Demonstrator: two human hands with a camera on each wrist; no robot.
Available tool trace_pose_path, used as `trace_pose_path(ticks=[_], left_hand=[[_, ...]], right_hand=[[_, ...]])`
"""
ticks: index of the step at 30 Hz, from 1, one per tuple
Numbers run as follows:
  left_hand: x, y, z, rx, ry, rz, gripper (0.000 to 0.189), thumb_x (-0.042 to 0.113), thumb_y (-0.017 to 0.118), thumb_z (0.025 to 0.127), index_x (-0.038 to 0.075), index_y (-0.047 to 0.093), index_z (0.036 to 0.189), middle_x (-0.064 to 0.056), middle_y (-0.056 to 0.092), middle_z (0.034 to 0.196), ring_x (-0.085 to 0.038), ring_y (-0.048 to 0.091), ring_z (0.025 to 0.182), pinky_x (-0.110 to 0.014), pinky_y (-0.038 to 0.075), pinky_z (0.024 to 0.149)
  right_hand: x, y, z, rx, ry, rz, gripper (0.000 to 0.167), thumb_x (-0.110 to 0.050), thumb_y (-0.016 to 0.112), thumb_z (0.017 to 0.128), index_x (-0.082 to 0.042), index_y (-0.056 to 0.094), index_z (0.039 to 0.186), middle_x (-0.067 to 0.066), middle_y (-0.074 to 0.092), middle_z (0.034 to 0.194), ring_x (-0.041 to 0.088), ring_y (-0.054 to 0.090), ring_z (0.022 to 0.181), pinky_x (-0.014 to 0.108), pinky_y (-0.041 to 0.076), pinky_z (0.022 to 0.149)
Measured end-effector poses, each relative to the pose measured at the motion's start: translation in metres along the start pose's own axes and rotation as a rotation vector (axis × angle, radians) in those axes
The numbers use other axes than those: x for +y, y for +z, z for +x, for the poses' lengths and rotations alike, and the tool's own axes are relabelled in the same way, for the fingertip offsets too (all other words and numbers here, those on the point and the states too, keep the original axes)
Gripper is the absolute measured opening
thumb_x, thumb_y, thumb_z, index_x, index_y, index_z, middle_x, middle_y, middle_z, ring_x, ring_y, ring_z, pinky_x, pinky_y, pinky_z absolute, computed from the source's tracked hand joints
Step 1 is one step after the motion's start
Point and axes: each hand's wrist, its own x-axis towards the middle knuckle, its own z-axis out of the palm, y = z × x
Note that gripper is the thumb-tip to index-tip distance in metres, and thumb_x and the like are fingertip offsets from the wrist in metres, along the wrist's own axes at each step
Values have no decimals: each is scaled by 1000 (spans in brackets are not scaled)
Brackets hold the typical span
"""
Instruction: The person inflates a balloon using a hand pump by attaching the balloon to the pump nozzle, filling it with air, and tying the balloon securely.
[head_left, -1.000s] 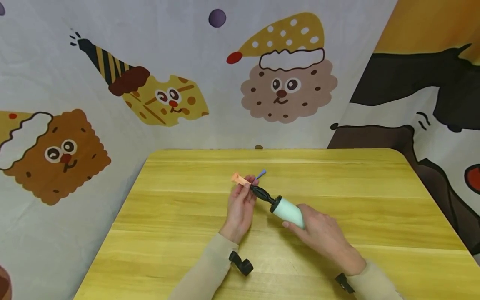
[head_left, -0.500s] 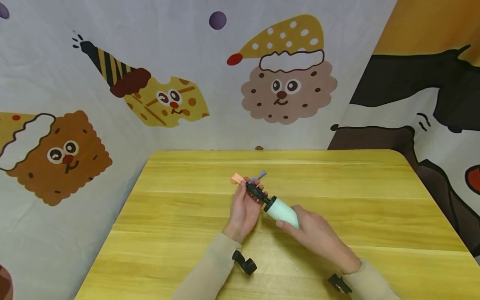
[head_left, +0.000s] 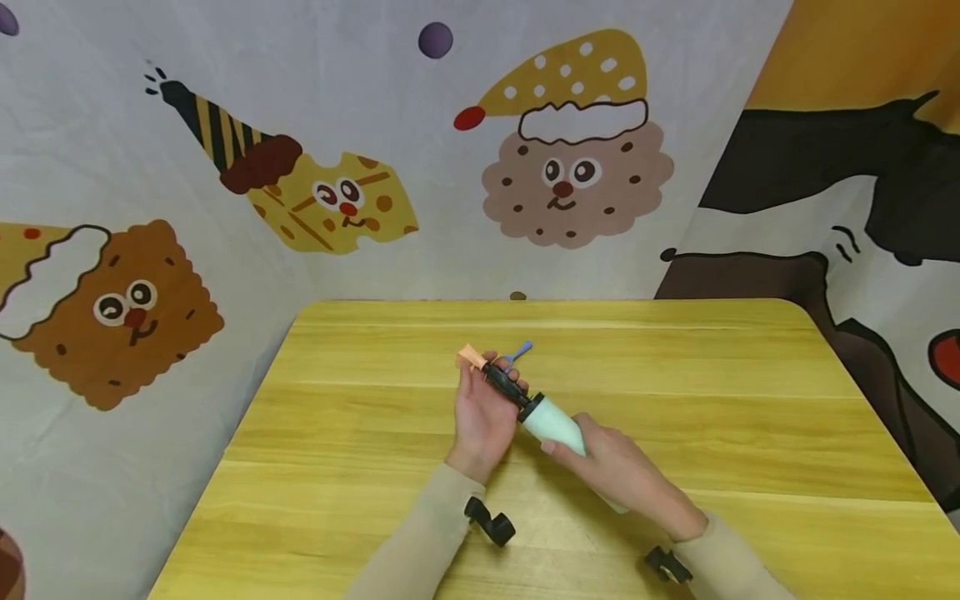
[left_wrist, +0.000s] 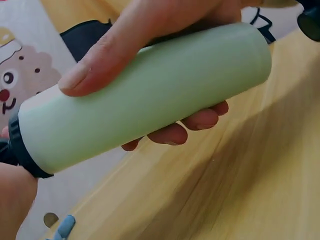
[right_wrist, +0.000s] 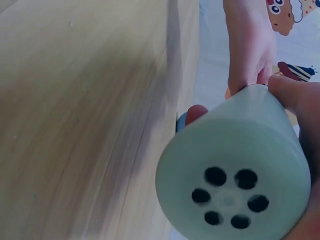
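Observation:
In the head view my right hand (head_left: 618, 467) grips a mint-green hand pump (head_left: 552, 425) around its barrel. The pump slants up and left, ending in a black nozzle (head_left: 506, 383). A limp orange balloon (head_left: 471, 356) sits at the nozzle's tip. My left hand (head_left: 483, 417) is palm up under the nozzle, its thumb against the balloon and its fingers partly hidden behind. The left wrist view shows the barrel (left_wrist: 150, 95) with the right thumb along its top and fingertips underneath. In the right wrist view the pump's end (right_wrist: 230, 165) has several round holes.
A limp blue balloon (head_left: 522, 348) lies on the wood-grain table (head_left: 360, 417), just beyond the left fingers. Behind the table hangs a cloth (head_left: 450, 275) printed with cartoon figures. A black wrist device (head_left: 491, 523) is on the left sleeve; another (head_left: 667, 565) is on the right.
The pump and right hand have moved left and slightly down. The black nozzle now lies farther across the left palm, and the left thumb has shifted left beside the orange balloon.

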Motion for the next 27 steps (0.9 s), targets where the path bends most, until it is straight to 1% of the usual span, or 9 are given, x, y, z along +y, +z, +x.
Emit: trace_pose_path(ticks=[2, 4, 6, 8, 11, 16, 20, 25, 27], left_hand=[[2, -1, 0, -12, 0, 5, 48, 48, 26, 113, 20, 37, 150, 0, 57, 105, -16, 48, 93, -31, 44, 87], [3, -2, 1, -7, 2, 31, 46, 41, 28, 114, 22, 33, 156, 0, 57, 106, -16, 48, 94, -30, 45, 87], [4, -2, 3, 13, 16, 58, 40, 36, 30, 114, 18, 41, 149, -1, 57, 107, -17, 51, 96, -30, 46, 88], [4, -3, 5, 40, 32, 78, 31, 32, 33, 114, 13, 50, 131, -3, 58, 109, -19, 55, 102, -32, 47, 90], [5, -3, 8, 86, 53, 96, 25, 29, 35, 114, 13, 53, 110, -5, 60, 112, -22, 60, 109, -34, 48, 92], [6, -2, 6, 103, 44, 105, 23, 28, 32, 115, 14, 49, 108, -5, 60, 110, -21, 55, 104, -33, 45, 91], [7, -2, 5, 58, 29, 61, 21, 26, 32, 115, 12, 48, 114, -3, 56, 106, -19, 49, 97, -31, 42, 88], [10, -5, 3, -28, 10, 31, 35, 25, 30, 115, 8, 39, 144, -1, 56, 105, -16, 52, 96, -31, 45, 90], [12, -6, 3, -59, 8, 8, 41, 31, 28, 115, 8, 35, 148, -2, 56, 104, -17, 53, 96, -32, 44, 92]], right_hand=[[0, 0, 2, -10, -4, 17, 61, -58, 66, 96, -1, 61, 118, 1, 58, 76, 15, 55, 60, 31, 50, 48], [-1, 0, 4, -19, -5, 35, 61, -57, 66, 97, 0, 60, 120, 2, 59, 77, 15, 56, 61, 31, 51, 49], [-2, 0, 5, -25, -2, 48, 61, -55, 66, 97, 1, 60, 120, 3, 59, 78, 15, 56, 61, 31, 50, 50], [-4, 0, 6, -33, 3, 62, 61, -54, 67, 97, 1, 60, 120, 3, 59, 78, 16, 57, 62, 32, 51, 50], [-7, 1, 8, -43, 11, 75, 60, -54, 67, 97, 1, 61, 120, 4, 59, 77, 16, 57, 62, 33, 51, 50], [-7, 1, 10, -60, 2, 98, 60, -53, 66, 98, 2, 61, 120, 4, 59, 77, 17, 57, 62, 33, 51, 50], [-5, -1, 11, -95, -18, 148, 54, -50, 64, 100, 1, 61, 117, 4, 59, 78, 18, 57, 63, 34, 51, 50], [-3, -4, 13, -157, -28, 228, 48, -46, 61, 103, 0, 61, 115, 6, 61, 82, 20, 60, 69, 37, 53, 54], [-4, -5, 14, -169, -22, 242, 48, -46, 60, 104, 0, 61, 116, 7, 62, 84, 21, 60, 70, 38, 54, 56]])
